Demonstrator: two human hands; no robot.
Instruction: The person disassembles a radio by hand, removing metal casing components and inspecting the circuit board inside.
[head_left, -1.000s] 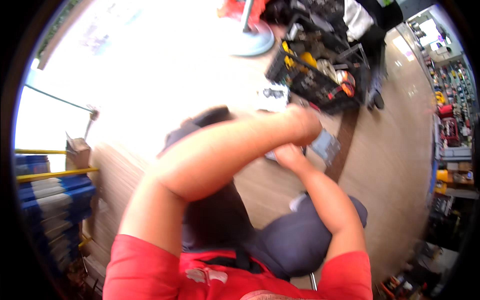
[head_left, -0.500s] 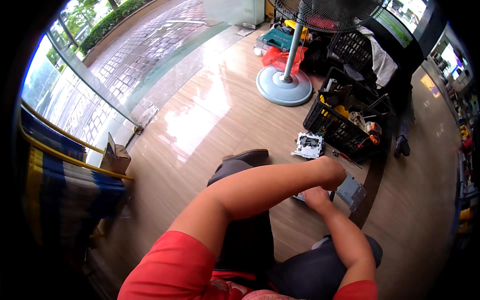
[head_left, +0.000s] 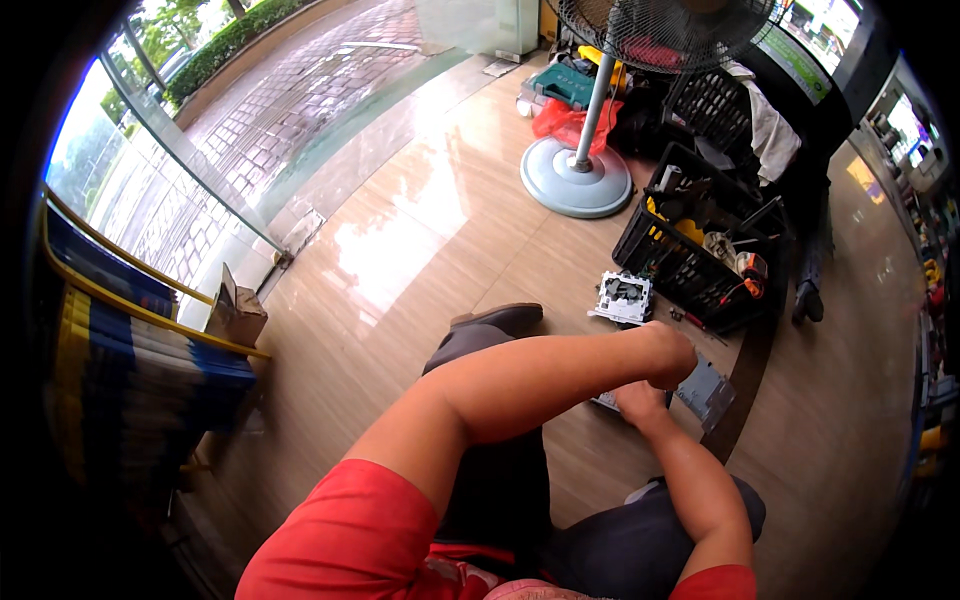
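Observation:
Stretched across in front of me, my left arm ends in my left hand [head_left: 668,352], curled closed with its knuckles up. Whatever its fingers hold is hidden under it. Just below and nearer, my right hand [head_left: 640,402] is closed at a flat grey device [head_left: 606,401]; only a small edge of that device shows, the rest covered by my hands. Right of both hands a grey metal plate [head_left: 708,392] lies on the floor. Beyond my left hand sits a white plastic frame [head_left: 622,298] with dark parts inside.
A black crate [head_left: 680,260] of tools stands beyond the frame, with a red-handled screwdriver [head_left: 690,320] on the floor beside it. Farther back are a pedestal fan's round base [head_left: 577,178] and a teal case [head_left: 566,87]. At left are a yellow-framed rack [head_left: 150,310] and a cardboard box [head_left: 238,314].
The whole view has shifted slightly, with the floor things a little lower and to the right. My hands keep nearly the same pose at the device.

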